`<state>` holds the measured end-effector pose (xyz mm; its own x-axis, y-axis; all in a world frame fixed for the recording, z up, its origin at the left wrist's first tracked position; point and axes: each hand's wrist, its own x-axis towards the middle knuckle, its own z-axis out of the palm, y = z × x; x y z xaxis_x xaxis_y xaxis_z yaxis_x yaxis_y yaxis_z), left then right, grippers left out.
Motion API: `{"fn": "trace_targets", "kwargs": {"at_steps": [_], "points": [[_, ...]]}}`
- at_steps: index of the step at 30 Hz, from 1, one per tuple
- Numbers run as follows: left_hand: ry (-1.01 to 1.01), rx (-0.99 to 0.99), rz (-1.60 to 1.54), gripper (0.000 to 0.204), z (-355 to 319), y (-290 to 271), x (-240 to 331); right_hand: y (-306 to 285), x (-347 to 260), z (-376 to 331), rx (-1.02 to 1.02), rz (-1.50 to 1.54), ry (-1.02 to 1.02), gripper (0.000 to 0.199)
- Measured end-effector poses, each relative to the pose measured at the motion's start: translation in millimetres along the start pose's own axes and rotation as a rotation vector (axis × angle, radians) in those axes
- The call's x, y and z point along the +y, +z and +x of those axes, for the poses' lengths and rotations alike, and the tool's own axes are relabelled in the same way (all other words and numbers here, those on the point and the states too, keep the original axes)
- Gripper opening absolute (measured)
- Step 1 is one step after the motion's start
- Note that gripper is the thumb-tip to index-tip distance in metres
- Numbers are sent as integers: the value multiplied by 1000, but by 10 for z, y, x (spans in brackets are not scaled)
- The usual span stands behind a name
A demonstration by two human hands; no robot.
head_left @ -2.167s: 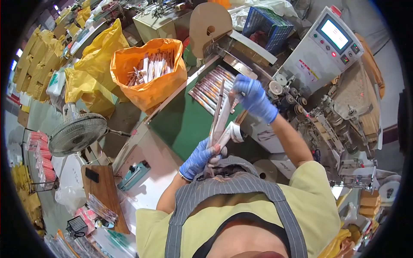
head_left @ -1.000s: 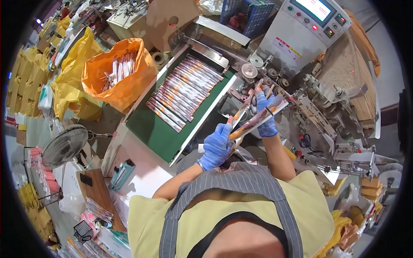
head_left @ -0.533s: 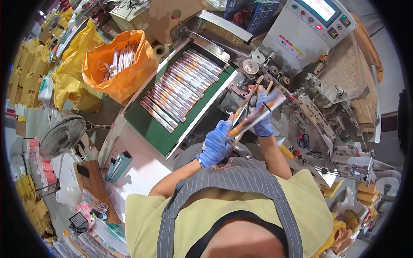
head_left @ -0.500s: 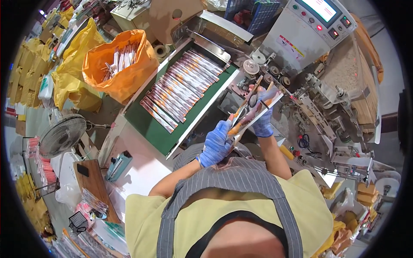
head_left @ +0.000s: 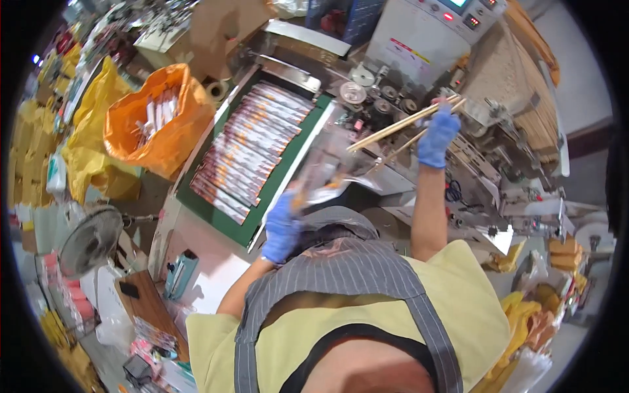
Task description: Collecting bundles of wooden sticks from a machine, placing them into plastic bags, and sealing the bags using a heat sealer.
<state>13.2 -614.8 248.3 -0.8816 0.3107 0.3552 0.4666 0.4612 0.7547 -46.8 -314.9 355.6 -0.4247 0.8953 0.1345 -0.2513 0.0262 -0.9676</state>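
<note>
Raised on the right, my blue-gloved right hand (head_left: 438, 139) is closed round thin wooden chopsticks (head_left: 394, 127), which point left and down over the machine. My left hand (head_left: 282, 230), also in a blue glove, is near my apron beside the belt. Its fingers are smeared by motion. They seem closed on a printed wrapper (head_left: 324, 191), blurred, orange and white, with a clear part trailing up and to the right. Left of the hands lies a green conveyor belt (head_left: 230, 229) bearing a slanted row of several printed slim packets (head_left: 252, 147).
An orange bag (head_left: 124, 141) of white slim packets stands left of the belt, with a fan (head_left: 92, 241) below it. A machine with rollers (head_left: 354, 93) and a control cabinet (head_left: 409, 49) stands ahead. A teal tool (head_left: 181, 275) lies on the table at lower left.
My hands have moved apart: the left toward the lower left with the wrapper, the right up and right with the chopsticks. The chopsticks now show bare, out of the wrapper. The view has shifted.
</note>
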Motion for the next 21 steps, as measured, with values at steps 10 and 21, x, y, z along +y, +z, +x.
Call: {"fn": "trace_targets", "kwargs": {"at_steps": [10, 21], "points": [[-914, 42, -1140, 9, 40, -47, -528, -709, -202, 357, -88, 515, 178, 23], [-880, -743, -1689, 22, 697, 501, 785, -653, -87, 269, -587, 1159, 374, 24]]}}
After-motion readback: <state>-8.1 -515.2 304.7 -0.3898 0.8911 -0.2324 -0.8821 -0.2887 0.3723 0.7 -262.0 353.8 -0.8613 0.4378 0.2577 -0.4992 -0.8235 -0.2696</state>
